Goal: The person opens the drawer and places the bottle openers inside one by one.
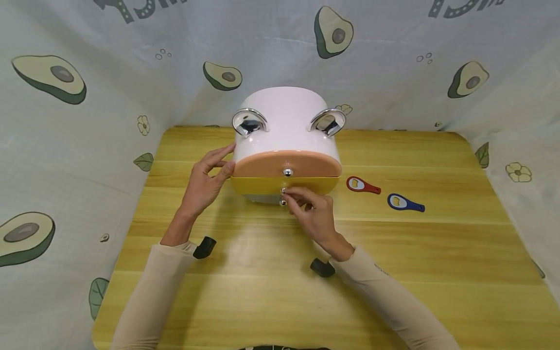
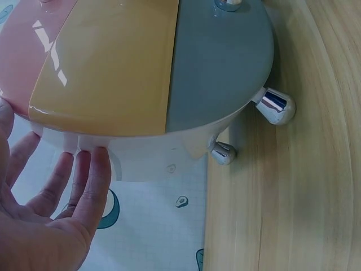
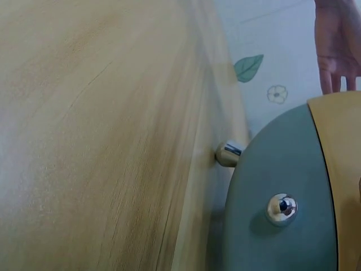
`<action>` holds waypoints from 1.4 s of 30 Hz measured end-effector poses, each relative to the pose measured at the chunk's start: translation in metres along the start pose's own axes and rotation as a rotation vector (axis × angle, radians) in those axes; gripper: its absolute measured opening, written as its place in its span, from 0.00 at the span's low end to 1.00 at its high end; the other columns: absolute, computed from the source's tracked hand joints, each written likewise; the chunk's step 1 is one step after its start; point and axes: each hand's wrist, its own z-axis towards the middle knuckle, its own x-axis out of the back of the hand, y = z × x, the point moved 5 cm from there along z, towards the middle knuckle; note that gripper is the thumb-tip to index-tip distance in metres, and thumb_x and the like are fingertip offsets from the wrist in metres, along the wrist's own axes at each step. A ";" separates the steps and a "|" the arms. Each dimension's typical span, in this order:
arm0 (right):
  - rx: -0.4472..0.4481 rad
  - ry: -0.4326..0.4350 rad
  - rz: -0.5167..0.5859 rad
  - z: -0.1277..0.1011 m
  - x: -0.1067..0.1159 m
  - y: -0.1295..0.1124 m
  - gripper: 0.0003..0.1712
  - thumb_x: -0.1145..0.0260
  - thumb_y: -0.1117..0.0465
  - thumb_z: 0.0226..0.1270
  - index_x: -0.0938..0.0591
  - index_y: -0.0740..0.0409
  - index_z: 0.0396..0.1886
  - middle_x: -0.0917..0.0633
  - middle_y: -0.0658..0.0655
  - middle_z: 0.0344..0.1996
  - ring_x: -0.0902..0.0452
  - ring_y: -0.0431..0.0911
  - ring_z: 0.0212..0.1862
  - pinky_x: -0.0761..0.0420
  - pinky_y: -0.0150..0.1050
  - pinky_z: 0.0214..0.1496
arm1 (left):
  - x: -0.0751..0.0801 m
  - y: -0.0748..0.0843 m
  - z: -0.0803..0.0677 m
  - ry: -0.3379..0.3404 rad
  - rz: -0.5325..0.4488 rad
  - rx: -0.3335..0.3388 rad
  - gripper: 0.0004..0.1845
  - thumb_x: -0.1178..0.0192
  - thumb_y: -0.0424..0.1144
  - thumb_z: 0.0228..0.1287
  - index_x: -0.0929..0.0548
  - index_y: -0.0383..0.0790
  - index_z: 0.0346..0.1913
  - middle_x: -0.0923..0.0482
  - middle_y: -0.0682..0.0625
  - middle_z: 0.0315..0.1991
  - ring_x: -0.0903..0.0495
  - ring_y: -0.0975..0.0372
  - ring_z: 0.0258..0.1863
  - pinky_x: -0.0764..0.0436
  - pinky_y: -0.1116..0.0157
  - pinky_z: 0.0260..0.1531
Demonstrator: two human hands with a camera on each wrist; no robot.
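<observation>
The yellow wooden worktop (image 1: pixel 245 291) carries a white three-drawer box (image 1: pixel 286 116), a red bottle opener (image 1: pixel 363 185) and a blue bottle opener (image 1: pixel 405 202).

Red opener (image 1: pixel 363 185) & blue opener (image 1: pixel 405 203) — wood table (image 1: pixel 437 253), avocado cloth (image 1: pixel 87 97)

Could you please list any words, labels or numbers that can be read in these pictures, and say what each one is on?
None can be read.
Cloth backdrop: large dark letters at the top edge, cut off by the frame.
Right sleeve: small dark print, too small to read.
Drawer box, red opener, blue opener: no text visible.
</observation>
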 end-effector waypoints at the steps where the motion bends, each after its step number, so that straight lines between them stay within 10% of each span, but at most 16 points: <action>1: -0.005 -0.002 0.006 0.000 0.000 0.000 0.08 0.27 0.71 0.60 0.10 0.58 0.38 0.11 0.54 0.24 0.18 0.40 0.21 0.29 0.25 0.21 | 0.000 0.000 0.000 0.002 -0.001 0.001 0.23 0.42 0.42 0.74 0.24 0.56 0.70 0.27 0.53 0.67 0.20 0.65 0.48 0.19 0.71 0.44; 42: -0.111 -0.282 -0.224 -0.021 -0.015 0.040 0.09 0.25 0.62 0.62 0.09 0.53 0.42 0.09 0.52 0.31 0.14 0.40 0.25 0.18 0.33 0.28 | 0.000 -0.002 0.001 -0.001 -0.005 0.002 0.23 0.41 0.41 0.74 0.24 0.56 0.70 0.27 0.52 0.67 0.21 0.64 0.49 0.20 0.69 0.45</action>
